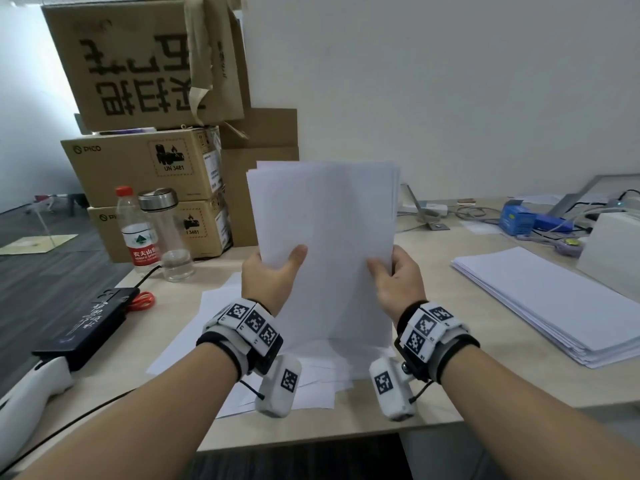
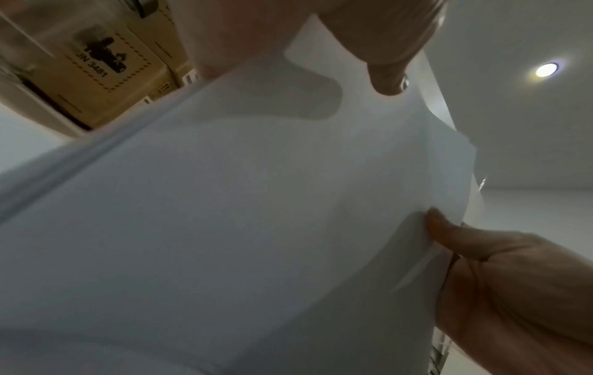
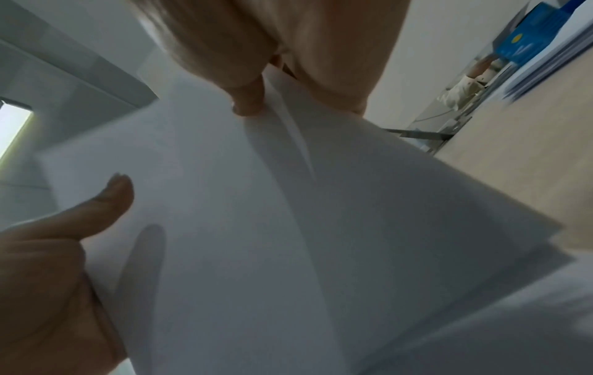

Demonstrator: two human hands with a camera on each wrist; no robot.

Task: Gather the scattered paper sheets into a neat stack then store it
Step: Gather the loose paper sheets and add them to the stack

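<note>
I see a bundle of white paper sheets (image 1: 325,244) held upright above a light wooden desk (image 1: 467,382), its lower edge down among a few loose sheets (image 1: 194,334) that lie scattered flat on the desk beneath it. My left hand (image 1: 272,277) grips the bundle's left edge, thumb laid across the front face and fingers curled behind; my right hand (image 1: 398,280) grips the right edge the same way, thumb in front, fingers behind. The top edges of the held sheets are slightly fanned, not quite flush. From the left wrist view, the left thumb (image 2: 382,50) presses the paper's face, and the right hand's thumb shows at the far edge. To the right on the desk lies a separate flat stack of white paper (image 1: 554,306), well apart from the hands. To the left stand a plastic water bottle (image 1: 136,233) with a red cap and a clear glass bottle (image 1: 169,237) with a metal lid, just beside each other, in front of piled cardboard boxes (image 1: 149,133). A black case (image 1: 86,323) lies at the desk's left edge.
</note>
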